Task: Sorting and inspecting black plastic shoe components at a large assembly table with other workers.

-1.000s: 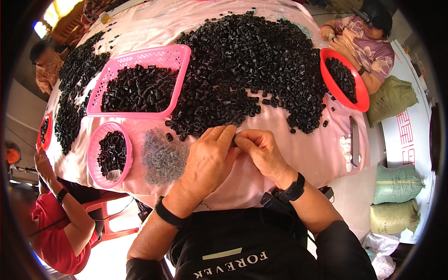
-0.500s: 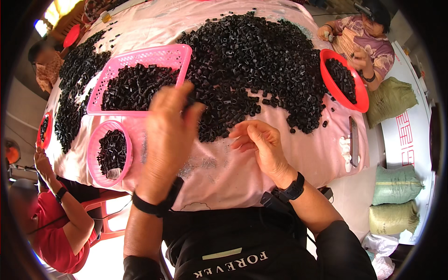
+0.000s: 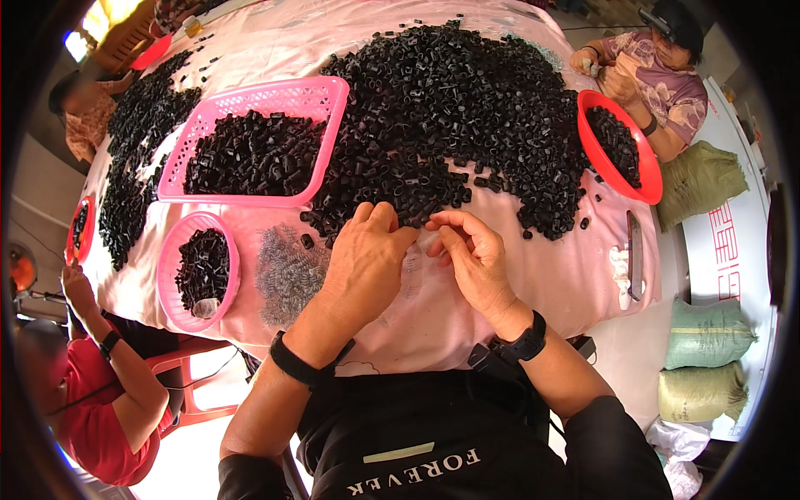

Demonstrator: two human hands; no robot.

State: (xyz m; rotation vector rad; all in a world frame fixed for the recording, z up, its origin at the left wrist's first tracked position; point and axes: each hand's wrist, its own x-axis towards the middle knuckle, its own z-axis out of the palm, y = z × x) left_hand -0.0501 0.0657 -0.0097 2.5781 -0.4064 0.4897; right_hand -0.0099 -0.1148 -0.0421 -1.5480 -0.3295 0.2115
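My left hand (image 3: 367, 258) is closed in a pinch at the near edge of a big heap of small black plastic pieces (image 3: 450, 100). Just to its right, my right hand (image 3: 477, 262) has thumb and fingertips drawn together. The fingertips of both hands almost meet, and whatever is between them is too small to make out. Beside my left wrist lies a pile of tiny silvery coils (image 3: 287, 275) that look like springs. Further left are a pink round basket (image 3: 164, 271) and a pink rectangular basket (image 3: 250, 201), both holding black pieces.
At the right table edge stands a red basin (image 3: 652, 185) of black pieces, near a co-worker (image 3: 667, 92). A dark flat bar (image 3: 635, 254) lies below it. Another person in red (image 3: 108, 417) sits at the left. Filled sacks (image 3: 710, 333) stand at the right.
My left hand has come down and right from the pink rectangular basket to beside my right hand, its fingers now closed. The coil pile is uncovered. My right hand's fingers have drawn together.
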